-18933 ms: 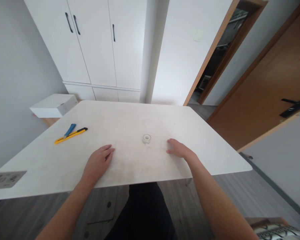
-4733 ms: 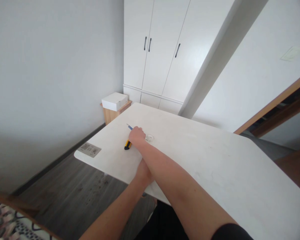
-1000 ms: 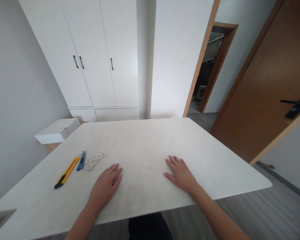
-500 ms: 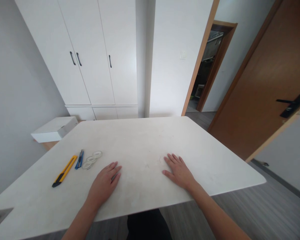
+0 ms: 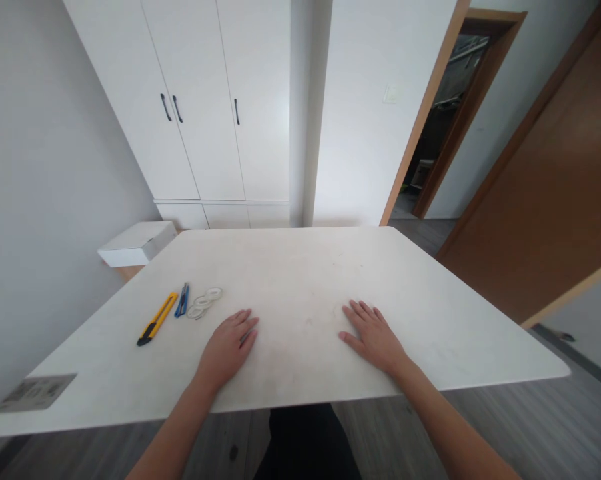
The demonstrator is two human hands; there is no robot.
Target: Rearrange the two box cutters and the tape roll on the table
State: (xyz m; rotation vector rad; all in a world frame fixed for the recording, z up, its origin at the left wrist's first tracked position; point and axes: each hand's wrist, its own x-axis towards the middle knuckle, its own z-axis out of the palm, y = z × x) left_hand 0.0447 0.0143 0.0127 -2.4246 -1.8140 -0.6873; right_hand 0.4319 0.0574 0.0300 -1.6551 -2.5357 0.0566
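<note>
- Resting palm-down on the white table (image 5: 300, 267), the left hand (image 5: 227, 350) and the right hand (image 5: 375, 337) are lying flat, fingers spread, gripping nothing.
- Lying just left of the left hand, apart from it, are the clear tape rolls (image 5: 205, 303), the blue cutter (image 5: 182, 300) and the yellow utility knife (image 5: 156, 319).
- Sweeping the left hand sideways is risking a knock that would likely be sending the light rolls rolling or skidding.
- Reaching blindly is risking contact with the knife; whether its blade is out I cannot tell.
</note>
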